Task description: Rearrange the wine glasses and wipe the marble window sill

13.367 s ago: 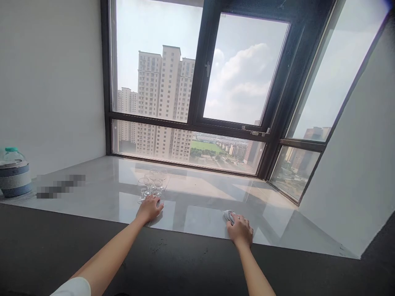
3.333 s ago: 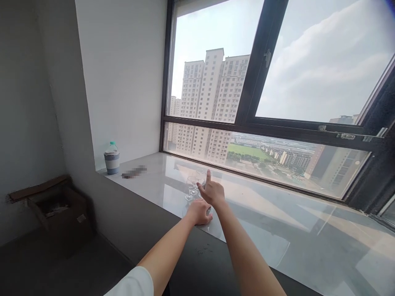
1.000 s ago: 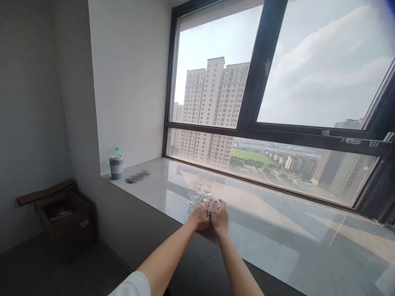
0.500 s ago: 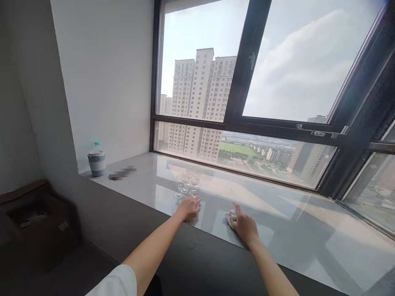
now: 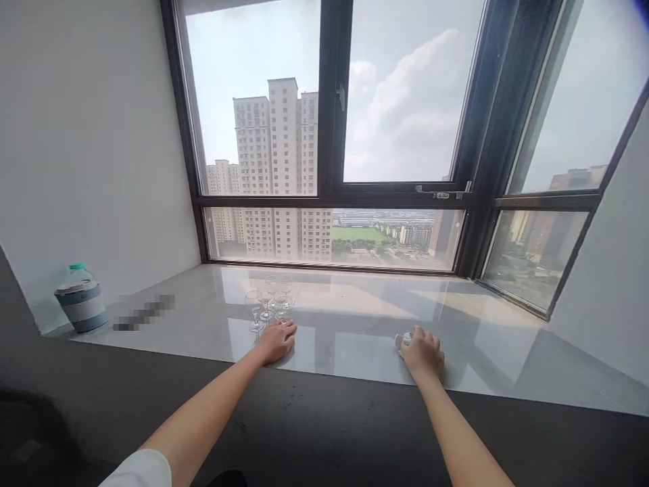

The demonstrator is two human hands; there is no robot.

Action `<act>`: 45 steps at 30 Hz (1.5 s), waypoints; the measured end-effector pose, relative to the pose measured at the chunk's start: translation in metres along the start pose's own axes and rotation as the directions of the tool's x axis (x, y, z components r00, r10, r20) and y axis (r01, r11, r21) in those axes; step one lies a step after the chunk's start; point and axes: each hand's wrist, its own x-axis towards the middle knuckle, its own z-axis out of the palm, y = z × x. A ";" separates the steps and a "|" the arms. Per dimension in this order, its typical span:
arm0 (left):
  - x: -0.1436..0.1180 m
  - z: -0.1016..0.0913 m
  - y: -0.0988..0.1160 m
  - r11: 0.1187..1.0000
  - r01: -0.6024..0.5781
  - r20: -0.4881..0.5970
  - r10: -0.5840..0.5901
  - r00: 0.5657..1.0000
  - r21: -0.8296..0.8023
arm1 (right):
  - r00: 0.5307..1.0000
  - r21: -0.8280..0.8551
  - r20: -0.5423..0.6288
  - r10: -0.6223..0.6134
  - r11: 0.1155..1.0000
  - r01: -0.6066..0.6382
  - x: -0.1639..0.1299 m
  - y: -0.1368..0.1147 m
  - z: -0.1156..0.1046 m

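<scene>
Resting palm down on the glossy grey window ledge (image 5: 355, 318), the left hand (image 5: 276, 340) lies flat with fingers spread loosely, gripping nothing, just in front of a small cluster of stemmed glasses (image 5: 268, 301) that stand upright near the ledge's front. Well apart to the right, the right hand (image 5: 423, 352) presses down on a small pale cloth (image 5: 401, 339), fingers curled over it so that only a corner shows. At the far left of the ledge a plastic bottle (image 5: 81, 304) with a green cap stands against the white wall. Behind the ledge, the dark-framed window (image 5: 329, 135) shows tall apartment towers.
</scene>
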 end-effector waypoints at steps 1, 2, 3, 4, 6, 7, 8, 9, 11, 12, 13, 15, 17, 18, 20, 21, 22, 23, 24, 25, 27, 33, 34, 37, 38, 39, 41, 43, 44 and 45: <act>0.003 -0.003 -0.001 1.000 -0.017 0.024 0.017 1.000 0.011 | 1.000 0.012 0.009 -0.012 1.000 0.012 0.000 -0.001 0.000; 0.006 -0.006 -0.001 0.999 -0.044 0.059 0.042 0.997 0.022 | 1.000 0.023 0.015 -0.021 1.000 0.021 0.001 -0.002 0.000; 0.010 -0.010 -0.001 0.997 -0.074 0.095 0.071 0.993 0.035 | 0.999 0.034 0.020 -0.028 0.999 0.027 0.001 -0.002 0.001; 0.013 -0.015 0.000 0.993 -0.103 0.125 0.095 0.988 0.054 | 0.999 0.043 0.020 -0.034 0.999 0.033 0.001 -0.002 0.001; 0.023 -0.021 0.004 0.985 -0.138 0.152 0.121 0.981 0.106 | 0.999 0.057 0.012 -0.046 0.997 0.045 0.002 -0.001 0.003; 0.030 -0.022 0.008 0.981 -0.138 0.146 0.118 0.982 0.135 | 0.999 0.062 0.011 -0.053 0.997 0.052 0.002 0.000 0.003; 0.037 -0.022 0.013 0.979 -0.129 0.132 0.109 0.985 0.158 | 0.998 0.065 0.011 -0.059 0.996 0.058 0.001 0.000 0.003; 0.046 -0.019 0.020 0.978 -0.117 0.117 0.098 0.988 0.170 | 0.998 0.067 0.014 -0.065 0.996 0.064 0.001 0.000 0.003; 0.066 -0.010 0.039 0.982 -0.104 0.099 0.090 0.991 0.155 | 0.997 0.071 0.024 -0.073 0.995 0.071 0.001 0.000 0.001; 0.077 -0.004 0.051 0.985 -0.106 0.097 0.094 0.991 0.134 | 0.997 0.073 0.032 -0.074 0.995 0.071 0.001 0.000 0.000; 0.088 0.003 0.064 0.987 -0.116 0.100 0.105 0.989 0.110 | 0.997 0.076 0.032 -0.071 0.995 0.068 0.000 -0.001 -0.001; 0.110 0.015 0.095 0.988 -0.141 0.115 0.133 0.984 0.061 | 0.997 0.082 0.025 -0.068 0.994 0.066 0.000 -0.001 -0.003; 0.131 0.026 0.126 0.989 -0.147 0.135 0.144 0.980 0.011 | 0.998 0.087 0.019 -0.063 0.994 0.061 0.001 -0.002 -0.004; 0.141 0.030 0.140 0.990 -0.143 0.142 0.143 0.979 -0.014 | 0.998 0.091 0.016 -0.062 0.994 0.061 0.001 -0.001 -0.004; 0.160 0.037 0.164 0.990 -0.130 0.154 0.137 0.979 -0.053 | 0.998 0.099 0.015 -0.056 0.994 0.055 0.001 -0.001 -0.004; 0.169 0.040 0.174 0.990 -0.126 0.159 0.135 0.978 -0.064 | 0.998 0.105 0.016 -0.054 0.993 0.052 0.001 -0.001 -0.004; 0.178 0.042 0.182 0.990 -0.123 0.165 0.134 0.977 -0.071 | 0.998 0.111 0.017 -0.052 0.993 0.050 0.001 -0.001 -0.004; 0.186 0.045 0.189 0.990 -0.119 0.172 0.130 0.976 -0.074 | 0.998 0.117 0.019 -0.052 0.992 0.050 0.002 -0.001 -0.004; 0.194 0.047 0.194 0.991 -0.110 0.182 0.122 0.976 -0.076 | 0.998 0.123 0.020 -0.052 0.991 0.049 0.002 -0.001 -0.004; 0.201 0.049 0.198 0.992 -0.097 0.190 0.111 0.975 -0.079 | 0.998 0.127 0.020 -0.051 0.991 0.048 0.002 -0.001 -0.004; 0.213 0.053 0.204 0.995 -0.053 0.204 0.070 0.976 -0.086 | 0.999 0.131 0.022 -0.047 0.990 0.044 0.002 -0.001 -0.005; 0.223 0.053 0.216 0.984 0.065 0.223 -0.026 0.975 -0.168 | 0.998 0.113 0.035 -0.052 0.992 0.048 0.003 -0.001 -0.004; 0.221 0.052 0.217 0.979 0.066 0.217 -0.023 0.976 -0.192 | 0.998 0.107 0.035 -0.054 0.993 0.050 0.003 -0.001 -0.004; 0.210 0.046 0.218 0.975 0.074 0.209 -0.029 0.977 -0.210 | 0.998 0.090 0.034 -0.056 0.995 0.052 0.003 -0.001 -0.004; 0.205 0.043 0.218 0.978 0.072 0.214 -0.029 0.976 -0.197 | 0.998 0.085 0.034 -0.056 0.995 0.053 0.003 -0.001 -0.004; 0.198 0.040 0.216 0.982 0.060 0.219 -0.020 0.976 -0.178 | 0.998 0.080 0.034 -0.055 0.995 0.053 0.003 -0.001 -0.004; 0.179 0.032 0.209 0.990 -0.011 0.213 0.041 0.976 -0.137 | 0.998 0.072 0.035 -0.053 0.996 0.050 0.003 -0.001 -0.003; 0.153 0.023 0.196 0.985 -0.132 0.177 0.149 0.973 -0.107 | 0.997 0.065 0.046 -0.054 0.997 0.051 0.004 0.000 -0.003; 0.137 0.018 0.187 0.976 -0.195 0.149 0.208 0.967 -0.095 | 0.997 0.060 0.055 -0.056 0.997 0.053 0.004 0.000 -0.003; 0.120 0.012 0.177 0.967 -0.241 0.117 0.249 0.961 -0.081 | 0.996 0.053 0.062 -0.057 0.997 0.054 0.003 0.000 -0.003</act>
